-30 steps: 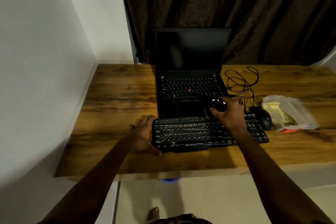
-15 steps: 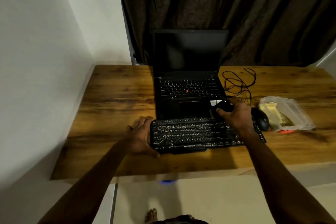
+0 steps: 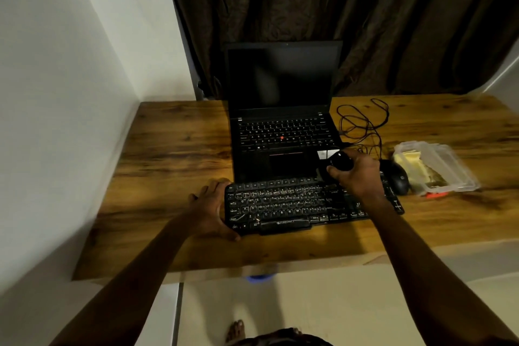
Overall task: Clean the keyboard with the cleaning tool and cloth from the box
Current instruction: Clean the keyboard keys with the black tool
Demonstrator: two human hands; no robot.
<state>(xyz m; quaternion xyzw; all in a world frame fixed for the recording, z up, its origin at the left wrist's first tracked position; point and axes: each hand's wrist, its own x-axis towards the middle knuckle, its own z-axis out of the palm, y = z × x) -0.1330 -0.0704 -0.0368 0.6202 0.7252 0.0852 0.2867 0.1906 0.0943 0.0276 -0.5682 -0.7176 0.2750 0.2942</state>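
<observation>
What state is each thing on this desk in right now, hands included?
Laptop: lid open, screen dark.
Keyboard: flat on the desk, left hand gripping its left end.
Cleaning tool: gripped in the right hand.
Mouse: resting on the desk, untouched.
Box: on the desk, yellow cloth inside.
Cable: loosely tangled on the desk.

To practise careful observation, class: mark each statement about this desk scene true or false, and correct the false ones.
1. The left hand holds the left end of the black external keyboard. True.
2. The right hand is empty. False: the right hand grips a round black cleaning tool.
3. The open black laptop's screen is lit. False: the laptop's screen is dark.
4. The black computer mouse lies between the keyboard and the clear plastic box. True.
</observation>
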